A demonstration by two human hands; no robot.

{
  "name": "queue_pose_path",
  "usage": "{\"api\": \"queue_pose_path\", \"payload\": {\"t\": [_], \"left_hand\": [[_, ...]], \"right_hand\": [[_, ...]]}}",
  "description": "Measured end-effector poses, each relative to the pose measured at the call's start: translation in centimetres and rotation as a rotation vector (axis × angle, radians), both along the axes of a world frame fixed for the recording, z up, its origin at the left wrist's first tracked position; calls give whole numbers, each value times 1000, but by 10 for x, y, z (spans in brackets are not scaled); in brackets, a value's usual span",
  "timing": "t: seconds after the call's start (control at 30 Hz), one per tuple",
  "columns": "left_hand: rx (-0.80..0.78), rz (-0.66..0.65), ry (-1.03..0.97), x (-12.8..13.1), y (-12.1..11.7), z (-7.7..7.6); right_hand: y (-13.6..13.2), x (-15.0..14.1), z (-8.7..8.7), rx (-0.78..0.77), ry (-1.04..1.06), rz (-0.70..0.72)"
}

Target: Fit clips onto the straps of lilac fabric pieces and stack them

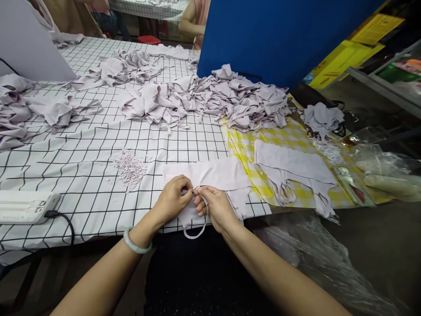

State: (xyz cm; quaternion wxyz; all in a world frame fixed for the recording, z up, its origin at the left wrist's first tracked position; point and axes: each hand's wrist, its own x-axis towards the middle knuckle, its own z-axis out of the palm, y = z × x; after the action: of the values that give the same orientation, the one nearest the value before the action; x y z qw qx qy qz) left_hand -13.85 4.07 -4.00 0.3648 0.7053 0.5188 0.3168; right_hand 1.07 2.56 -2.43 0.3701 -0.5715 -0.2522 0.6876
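A pale lilac strappy garment (pixel 213 173) lies flat at the table's near edge, a thin strap (pixel 194 237) looping down from it. My left hand (pixel 174 197), with a pale green bangle on the wrist, is closed in a pinch on the garment's strap end. Close against it, my right hand (pixel 215 206) also pinches the strap, the fingertips of both hands nearly meeting. The small detail between the fingertips is too small to make out. To the right, a folded stack of similar garments (pixel 292 164) rests on yellow checked cloth with straps hanging toward me.
Heaps of lilac garments (pixel 250 98) spread across the checked tablecloth (pixel 88 175). A pile of small fabric scraps (pixel 130 169) sits left of my hands, near a white power strip (pixel 28 207) with a cable. A blue panel (pixel 263 39) stands behind; clear plastic bags (pixel 391 169) lie at right.
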Motion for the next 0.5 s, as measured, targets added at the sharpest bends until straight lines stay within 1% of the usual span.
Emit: {"api": "queue_pose_path", "payload": {"t": [0.3,0.5], "left_hand": [[-5,2,-38,0,-1,0],[-18,19,-70,1,-1,0]], "right_hand": [[6,2,-1,10,-29,6],[4,-1,1,-13,-61,59]]}}
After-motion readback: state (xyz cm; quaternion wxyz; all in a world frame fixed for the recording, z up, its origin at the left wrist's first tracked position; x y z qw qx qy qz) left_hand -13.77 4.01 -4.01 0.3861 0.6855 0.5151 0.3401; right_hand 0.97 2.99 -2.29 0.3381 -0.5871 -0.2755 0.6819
